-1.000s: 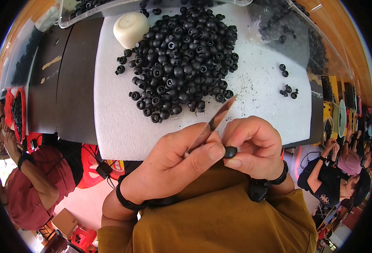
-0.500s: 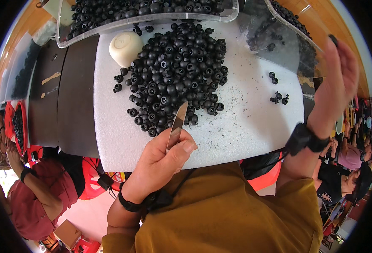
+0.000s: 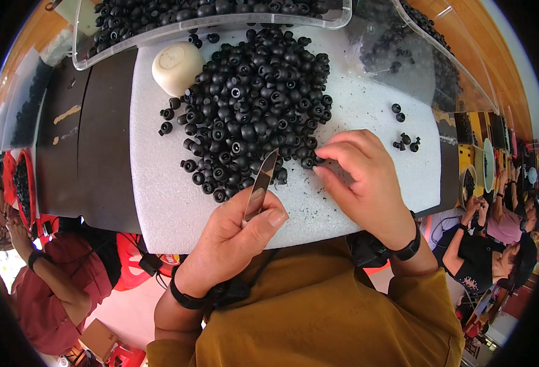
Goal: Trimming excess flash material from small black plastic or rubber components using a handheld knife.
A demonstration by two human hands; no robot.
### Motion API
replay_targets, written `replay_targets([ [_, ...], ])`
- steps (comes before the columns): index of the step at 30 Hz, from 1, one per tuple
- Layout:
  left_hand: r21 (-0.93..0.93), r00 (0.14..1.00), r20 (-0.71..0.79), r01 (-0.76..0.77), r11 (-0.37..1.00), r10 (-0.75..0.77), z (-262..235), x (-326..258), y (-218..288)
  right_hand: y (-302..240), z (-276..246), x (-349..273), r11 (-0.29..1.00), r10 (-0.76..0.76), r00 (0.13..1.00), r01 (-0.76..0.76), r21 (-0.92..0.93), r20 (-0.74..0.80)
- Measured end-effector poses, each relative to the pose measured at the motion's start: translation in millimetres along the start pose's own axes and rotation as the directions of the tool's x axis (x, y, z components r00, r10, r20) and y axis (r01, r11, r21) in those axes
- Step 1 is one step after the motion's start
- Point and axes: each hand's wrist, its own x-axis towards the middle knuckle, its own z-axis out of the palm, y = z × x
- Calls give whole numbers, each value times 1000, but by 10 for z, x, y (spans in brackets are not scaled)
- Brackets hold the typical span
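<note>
My left hand (image 3: 236,229) is closed round a short knife (image 3: 261,183), its blade pointing up toward the near edge of a heap of small round black plastic parts (image 3: 251,92). Each part looks like a hollow cap with a small neck. At the heap's right edge my right hand (image 3: 364,183) has thumb and forefinger at a single black part (image 3: 318,160), which sits between the two tips. The other fingers curl above it. Everything lies on a white foam sheet (image 3: 165,211).
A cream bowl-shaped object (image 3: 176,66) stands left of the heap. Clear bins of black parts border the far side (image 3: 214,23) and the far right (image 3: 459,73). Several loose parts (image 3: 407,142) lie at right, with black crumbs nearby. Other people (image 3: 61,287) sit at both sides.
My right hand has come down and left from beside the right-hand bin, where a black part was at its fingertips, to the heap's right edge. The left hand keeps the knife almost still.
</note>
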Motion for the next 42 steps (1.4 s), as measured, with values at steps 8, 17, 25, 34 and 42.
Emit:
replay_targets([
  [8, -8, 997, -31, -70, 998, 70, 23, -2, -42, 27, 32, 41, 999, -41, 998, 41, -11, 51],
  [17, 19, 995, -27, -96, 995, 97, 31, -8, -58, -79, -69, -59, 984, 92, 991, -105, 144, 94],
  [25, 31, 994, -23, -104, 994, 105, 41, -11, -60, -195, -170, -126, 672, 245, 910, -409, 618, 336],
  [34, 127, 995, -60, -70, 989, 78, 72, -56, -11, -268, -54, -218, 22, 250, 897, -383, 924, 366],
  [42, 431, 941, 55, -324, 842, 333, 159, -135, 111, -296, 14, -250, -58, 220, 914, -337, 940, 341],
])
